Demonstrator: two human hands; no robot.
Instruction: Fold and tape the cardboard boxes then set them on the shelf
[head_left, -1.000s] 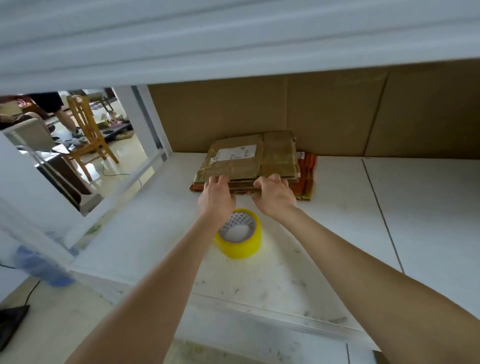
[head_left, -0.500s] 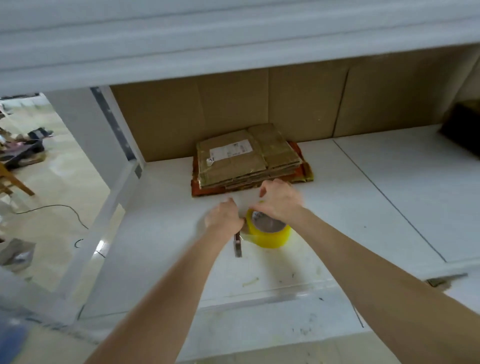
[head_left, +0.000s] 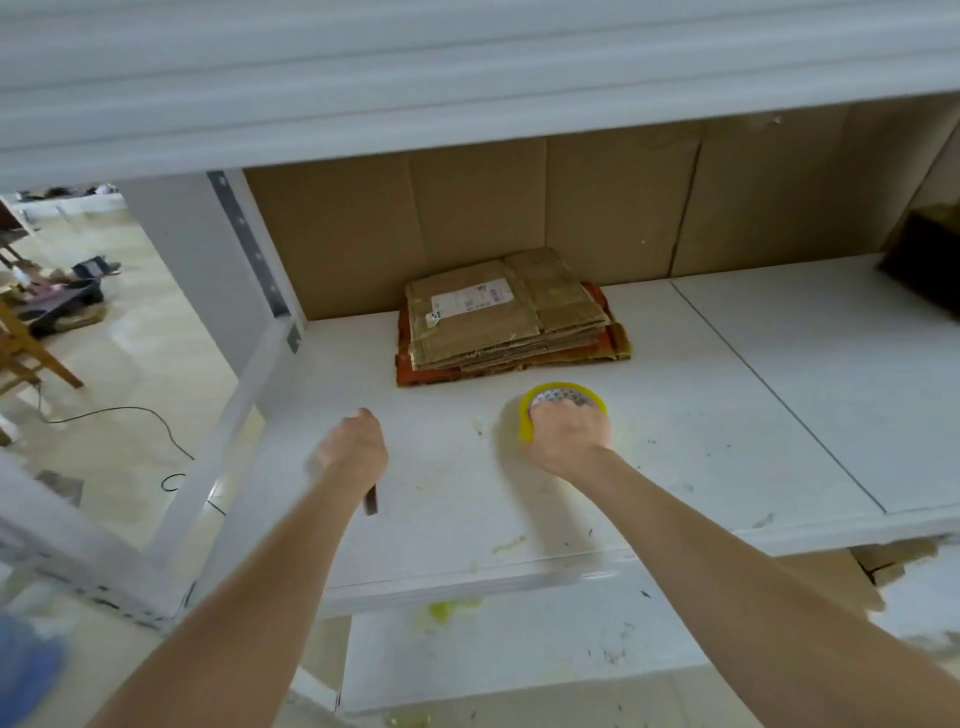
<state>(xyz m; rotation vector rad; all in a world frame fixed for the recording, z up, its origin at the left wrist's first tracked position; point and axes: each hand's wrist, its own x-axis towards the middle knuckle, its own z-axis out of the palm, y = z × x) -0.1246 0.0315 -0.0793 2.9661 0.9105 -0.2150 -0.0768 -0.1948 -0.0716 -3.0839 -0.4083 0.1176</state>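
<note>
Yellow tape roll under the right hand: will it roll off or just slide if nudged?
The tape roll lies flat on the shelf, so it likely slides rather than rolls. Hollow ring, so probably light and rigid. The right hand grips it from above; the left hand holds a dark strip.

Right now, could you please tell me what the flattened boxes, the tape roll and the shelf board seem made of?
Flattened boxes: matte brown corrugated cardboard, layered edges showing.
Tape roll: glossy yellow plastic film, probably on a printed core.
Shelf board: smooth white, scuffed and stained, likely painted or laminated.
</note>
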